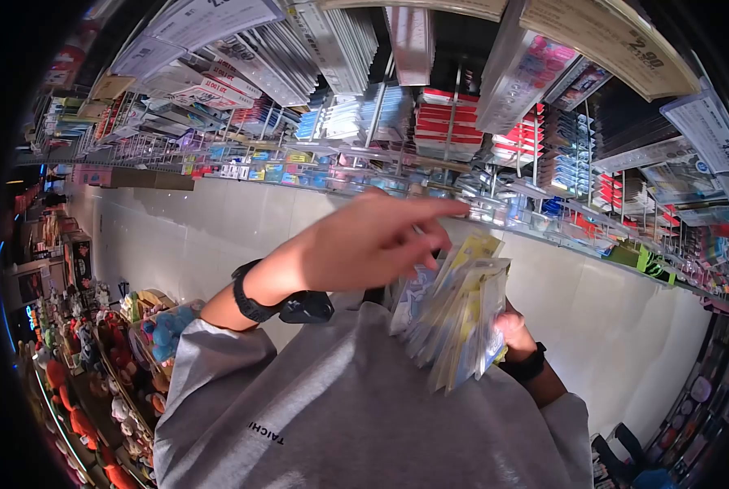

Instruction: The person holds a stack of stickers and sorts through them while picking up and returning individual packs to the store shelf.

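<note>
My left hand (364,240), with a black watch on the wrist, is raised just left of and above a fanned bundle of clear plastic packets (458,314). Its index finger stretches toward the right, while the other fingers are partly bent, with nothing between them. Yellow, white and blue cards show through the packets. My right hand (513,328) grips the bundle at its right edge; most of its fingers are hidden behind it. The packets are in front of my grey shirt (356,399).
Across the top runs a shelf display with hanging packs (446,122) on metal hooks and price tags (613,41). Plush toys (165,330) fill bins at lower left. Pale floor (617,306) lies beyond the hands. Dark shelving stands at far right.
</note>
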Demonstrator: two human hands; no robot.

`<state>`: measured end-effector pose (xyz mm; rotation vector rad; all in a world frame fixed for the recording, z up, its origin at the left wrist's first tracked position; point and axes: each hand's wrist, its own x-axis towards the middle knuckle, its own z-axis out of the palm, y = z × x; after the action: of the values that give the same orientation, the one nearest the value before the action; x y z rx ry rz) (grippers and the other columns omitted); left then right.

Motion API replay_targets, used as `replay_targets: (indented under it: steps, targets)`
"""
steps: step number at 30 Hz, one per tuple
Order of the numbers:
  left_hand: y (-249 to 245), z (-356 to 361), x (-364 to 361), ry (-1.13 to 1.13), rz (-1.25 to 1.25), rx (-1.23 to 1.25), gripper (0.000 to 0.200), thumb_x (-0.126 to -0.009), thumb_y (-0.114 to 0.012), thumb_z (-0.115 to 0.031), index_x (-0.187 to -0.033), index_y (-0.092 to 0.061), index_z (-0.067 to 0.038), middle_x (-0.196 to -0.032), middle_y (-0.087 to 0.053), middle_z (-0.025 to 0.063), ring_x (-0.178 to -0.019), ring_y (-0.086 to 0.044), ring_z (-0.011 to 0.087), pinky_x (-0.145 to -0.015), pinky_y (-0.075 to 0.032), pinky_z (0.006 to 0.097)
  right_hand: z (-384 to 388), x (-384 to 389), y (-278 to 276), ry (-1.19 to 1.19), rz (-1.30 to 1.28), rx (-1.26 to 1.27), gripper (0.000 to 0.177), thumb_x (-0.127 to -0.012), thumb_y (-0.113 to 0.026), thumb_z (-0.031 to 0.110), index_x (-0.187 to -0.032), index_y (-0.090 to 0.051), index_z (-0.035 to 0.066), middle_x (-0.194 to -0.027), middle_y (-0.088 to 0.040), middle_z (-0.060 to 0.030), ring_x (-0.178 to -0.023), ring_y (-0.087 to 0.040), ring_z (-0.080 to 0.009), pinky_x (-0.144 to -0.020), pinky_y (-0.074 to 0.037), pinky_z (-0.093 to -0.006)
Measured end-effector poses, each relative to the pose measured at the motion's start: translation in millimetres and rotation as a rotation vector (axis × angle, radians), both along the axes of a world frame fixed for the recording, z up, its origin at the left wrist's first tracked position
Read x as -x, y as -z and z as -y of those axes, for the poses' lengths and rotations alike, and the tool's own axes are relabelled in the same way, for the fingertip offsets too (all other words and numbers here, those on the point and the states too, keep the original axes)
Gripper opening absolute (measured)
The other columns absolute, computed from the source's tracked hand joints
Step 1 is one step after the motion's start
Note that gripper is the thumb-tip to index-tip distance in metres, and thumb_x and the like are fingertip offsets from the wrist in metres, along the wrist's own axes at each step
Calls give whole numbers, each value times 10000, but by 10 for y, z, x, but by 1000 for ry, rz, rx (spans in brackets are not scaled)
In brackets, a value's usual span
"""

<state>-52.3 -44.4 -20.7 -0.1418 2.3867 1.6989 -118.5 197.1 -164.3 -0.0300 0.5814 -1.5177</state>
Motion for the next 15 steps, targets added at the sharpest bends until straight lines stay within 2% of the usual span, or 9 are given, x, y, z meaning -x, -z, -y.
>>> replay_targets:
  steps: [1,2,3,5,6,8,12,14,15]
  targets:
    - [-23,59,-43,-182,35,-51,226,-817,-498,-70,-1028,-553,-11,-695,-580,86,-555,-586,124,-499,-453,238,-14,12,-19,5,-25,2,859,-561,-720,287,-1224,-273,-26,-1145,-446,-141,-1038,-459,-242,-864,-392,-331]
    - [20,120,-118,-196,34,37,161,-779,-570,-84,-922,-582,-11,-687,-577,57,-550,-567,88,-482,-443,211,-21,9,-31,9,-41,4,858,-561,-720,288,-1224,-274,-25,-1144,-447,-141,-1036,-460,-242,-863,-393,-331]
    - [72,114,-161,-198,30,36,161,-779,-570,-84,-922,-582,-11,-687,-577,57,-550,-567,88,-482,-443,211,-30,17,-44,12,-64,6,857,-561,-719,289,-1223,-275,-25,-1143,-448,-141,-1035,-461,-242,-862,-394,-331]
    - [173,48,-278,-24,-42,166,106,-746,-616,-93,-782,-565,-7,-632,-557,47,-532,-542,74,-461,-418,203,-26,23,-64,22,-95,8,855,-562,-718,291,-1222,-277,-25,-1141,-449,-141,-1033,-463,-241,-861,-395,-330]
    - [229,7,-316,-31,-42,170,106,-746,-616,-93,-782,-565,-7,-632,-557,47,-532,-542,74,-461,-418,203,-11,24,-70,26,-107,9,854,-563,-718,292,-1222,-278,-25,-1140,-450,-141,-1032,-463,-241,-860,-396,-330]
    - [313,-73,-365,-41,43,82,171,-746,-614,-114,-698,-487,-11,-533,-502,39,-437,-441,67,-421,-362,234,15,24,-85,28,-125,14,851,-564,-717,294,-1220,-279,-25,-1139,-452,-141,-1030,-465,-241,-858,-397,-329]
    - [328,-94,-424,-157,63,27,206,-750,-613,-109,-668,-451,-13,-503,-477,40,-429,-410,60,-405,-331,236,24,29,-108,31,-150,20,847,-565,-714,299,-1218,-283,-25,-1135,-455,-141,-1025,-469,-241,-854,-400,-327]
    - [308,-75,-457,-182,148,-29,166,-755,-610,-79,-693,-476,-3,-563,-534,36,-502,-525,60,-432,-359,187,25,42,-99,33,-159,23,845,-566,-713,301,-1217,-285,-25,-1133,-456,-141,-1023,-470,-241,-852,-402,-326]
    - [312,-68,-478,-183,148,-27,166,-755,-610,-79,-693,-476,-3,-563,-534,36,-502,-525,60,-432,-359,187,27,37,-103,41,-163,30,844,-566,-713,302,-1216,-286,-25,-1132,-457,-141,-1022,-471,-241,-851,-403,-326]
